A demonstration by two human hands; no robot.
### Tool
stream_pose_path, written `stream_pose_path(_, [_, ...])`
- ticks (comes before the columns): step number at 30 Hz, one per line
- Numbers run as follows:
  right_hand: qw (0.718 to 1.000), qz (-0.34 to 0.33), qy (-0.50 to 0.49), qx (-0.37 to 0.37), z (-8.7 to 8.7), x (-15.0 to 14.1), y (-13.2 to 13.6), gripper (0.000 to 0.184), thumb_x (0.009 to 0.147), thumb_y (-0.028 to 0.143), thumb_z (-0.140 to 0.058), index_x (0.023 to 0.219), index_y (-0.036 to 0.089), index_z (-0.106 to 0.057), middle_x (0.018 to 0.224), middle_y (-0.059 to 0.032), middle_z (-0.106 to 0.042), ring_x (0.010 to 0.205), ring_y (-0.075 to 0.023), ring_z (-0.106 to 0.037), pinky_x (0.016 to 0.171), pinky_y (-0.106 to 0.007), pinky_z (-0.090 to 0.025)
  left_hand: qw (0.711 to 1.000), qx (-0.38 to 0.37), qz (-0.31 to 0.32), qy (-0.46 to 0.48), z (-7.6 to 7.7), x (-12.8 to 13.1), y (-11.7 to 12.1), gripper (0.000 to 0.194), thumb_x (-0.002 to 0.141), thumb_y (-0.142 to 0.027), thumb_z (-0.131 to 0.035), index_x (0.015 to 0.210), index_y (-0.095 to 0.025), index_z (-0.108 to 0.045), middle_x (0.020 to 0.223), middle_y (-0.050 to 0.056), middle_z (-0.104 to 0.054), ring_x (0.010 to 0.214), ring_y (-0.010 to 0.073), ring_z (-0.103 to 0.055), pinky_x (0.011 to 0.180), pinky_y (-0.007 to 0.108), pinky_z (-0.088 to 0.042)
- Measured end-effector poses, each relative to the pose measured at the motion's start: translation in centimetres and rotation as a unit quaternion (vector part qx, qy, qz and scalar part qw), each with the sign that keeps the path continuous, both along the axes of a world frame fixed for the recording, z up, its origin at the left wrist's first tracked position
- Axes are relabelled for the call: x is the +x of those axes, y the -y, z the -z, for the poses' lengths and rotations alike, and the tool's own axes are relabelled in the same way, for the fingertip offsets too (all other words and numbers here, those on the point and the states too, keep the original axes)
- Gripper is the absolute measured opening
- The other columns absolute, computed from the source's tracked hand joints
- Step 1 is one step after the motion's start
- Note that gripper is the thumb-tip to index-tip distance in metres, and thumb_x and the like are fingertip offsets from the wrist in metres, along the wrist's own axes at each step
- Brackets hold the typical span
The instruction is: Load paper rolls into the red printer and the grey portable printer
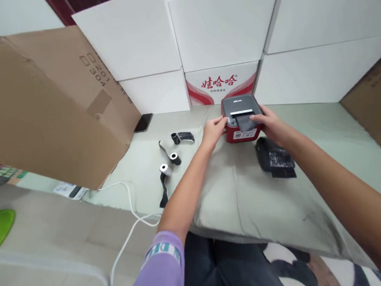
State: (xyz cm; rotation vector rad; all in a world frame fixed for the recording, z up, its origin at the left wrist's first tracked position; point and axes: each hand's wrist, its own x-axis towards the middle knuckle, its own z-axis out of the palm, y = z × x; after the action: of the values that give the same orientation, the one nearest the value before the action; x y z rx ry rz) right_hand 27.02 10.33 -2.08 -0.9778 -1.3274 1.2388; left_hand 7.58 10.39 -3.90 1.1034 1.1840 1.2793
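A small red and dark grey label printer [240,101] stands on the cloth-covered table in front of the white boxes. A black strip [245,123] hangs out of its top slot over the front. My left hand [214,130] is closed on the printer's left front edge, fingertips by the top corner. Around its right side my right hand [272,122] is wrapped, the thumb lying on top at the strip's edge. Just in front of the right hand lies a wide black roll [274,157] with its end loose.
Left of the printer lie a black roll [175,138], another dark roll [175,158] and a white-ended roll [165,169], each with a loose tail. A phone [143,122] rests by the brown cardboard [51,99]. A white cable [130,200] hangs off the left edge.
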Motion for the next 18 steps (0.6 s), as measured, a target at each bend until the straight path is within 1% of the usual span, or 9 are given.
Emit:
stream_pose_path(2, [1.000, 0.001, 0.006, 0.000, -0.2, -1.9, 2.9, 0.056, 0.075, 0.037, -0.077, 0.129, 0.029, -0.062, 0.120, -0.0031, -0.075, 0.113, -0.0302, -0.070, 0.102, -0.050, -0.056, 1.000, 0.005, -0.006, -0.004, -0.5, -2.1, 3.3, 0.031, 0.084, -0.034, -0.068, 0.106, -0.015, -0.079, 0.091, 0.005, -0.075, 0.081, 0.0146, -0.067, 0.079, 0.029, -0.058])
stream_pose_path(4, [1.000, 0.014, 0.008, -0.014, 0.1, -3.7, 6.3, 0.062, 0.076, 0.040, -0.077, 0.135, 0.029, -0.059, 0.129, -0.0045, -0.072, 0.121, -0.0318, -0.066, 0.108, -0.053, -0.052, 1.000, -0.005, -0.016, -0.026, -0.6, -4.1, 6.9, 0.036, 0.083, -0.036, -0.070, 0.112, -0.015, -0.079, 0.095, 0.006, -0.077, 0.086, 0.0177, -0.070, 0.078, 0.031, -0.060])
stream_pose_path(7, [0.999, -0.001, 0.007, -0.039, 1.3, -5.7, 11.3, 0.067, 0.081, 0.046, -0.075, 0.142, 0.030, -0.054, 0.142, -0.0054, -0.064, 0.133, -0.0314, -0.059, 0.116, -0.051, -0.046, 0.996, -0.014, -0.033, -0.080, 0.3, -6.5, 11.5, 0.041, 0.083, -0.040, -0.071, 0.116, -0.017, -0.079, 0.091, 0.004, -0.077, 0.082, 0.0193, -0.071, 0.076, 0.034, -0.061])
stream_pose_path(10, [0.998, -0.010, -0.007, -0.062, 2.3, -7.1, 14.9, 0.069, 0.086, 0.052, -0.070, 0.148, 0.030, -0.048, 0.148, -0.0055, -0.059, 0.140, -0.0304, -0.053, 0.118, -0.049, -0.043, 0.993, -0.020, -0.039, -0.108, 1.7, -8.1, 14.2, 0.042, 0.084, -0.041, -0.069, 0.117, -0.017, -0.079, 0.091, 0.003, -0.078, 0.079, 0.0194, -0.071, 0.075, 0.034, -0.061])
stream_pose_path(12, [0.998, -0.006, -0.005, -0.066, 2.7, -7.6, 16.1, 0.069, 0.087, 0.054, -0.067, 0.148, 0.029, -0.048, 0.149, -0.0060, -0.058, 0.143, -0.0305, -0.049, 0.120, -0.048, -0.041, 0.994, -0.027, -0.043, -0.096, 2.4, -8.5, 15.1, 0.042, 0.084, -0.039, -0.069, 0.118, -0.017, -0.079, 0.094, 0.004, -0.079, 0.080, 0.0195, -0.071, 0.074, 0.032, -0.060])
stream_pose_path(14, [0.998, 0.000, -0.001, -0.065, 3.0, -7.9, 16.4, 0.066, 0.088, 0.056, -0.066, 0.145, 0.028, -0.050, 0.150, -0.0062, -0.057, 0.145, -0.0302, -0.046, 0.122, -0.048, -0.037, 0.995, -0.035, -0.060, -0.077, 2.7, -8.5, 15.4, 0.042, 0.082, -0.036, -0.070, 0.118, -0.017, -0.079, 0.100, 0.006, -0.080, 0.083, 0.0198, -0.071, 0.072, 0.030, -0.059])
stream_pose_path(16, [0.997, 0.017, -0.006, -0.071, 3.4, -7.9, 15.7, 0.060, 0.089, 0.057, -0.063, 0.141, 0.029, -0.054, 0.152, -0.0054, -0.055, 0.146, -0.0292, -0.044, 0.124, -0.048, -0.035, 0.994, -0.041, -0.081, -0.051, 2.8, -8.2, 15.4, 0.041, 0.079, -0.032, -0.071, 0.117, -0.017, -0.078, 0.106, 0.007, -0.079, 0.087, 0.0194, -0.071, 0.072, 0.027, -0.057])
stream_pose_path(18, [0.997, 0.043, -0.019, -0.060, 4.0, -7.8, 14.1, 0.053, 0.091, 0.059, -0.058, 0.134, 0.030, -0.058, 0.149, -0.0050, -0.057, 0.144, -0.0286, -0.047, 0.121, -0.049, -0.038, 0.994, -0.054, -0.090, -0.016, 2.8, -8.0, 15.2, 0.040, 0.076, -0.029, -0.071, 0.113, -0.018, -0.078, 0.106, 0.006, -0.078, 0.087, 0.0173, -0.069, 0.070, 0.024, -0.054])
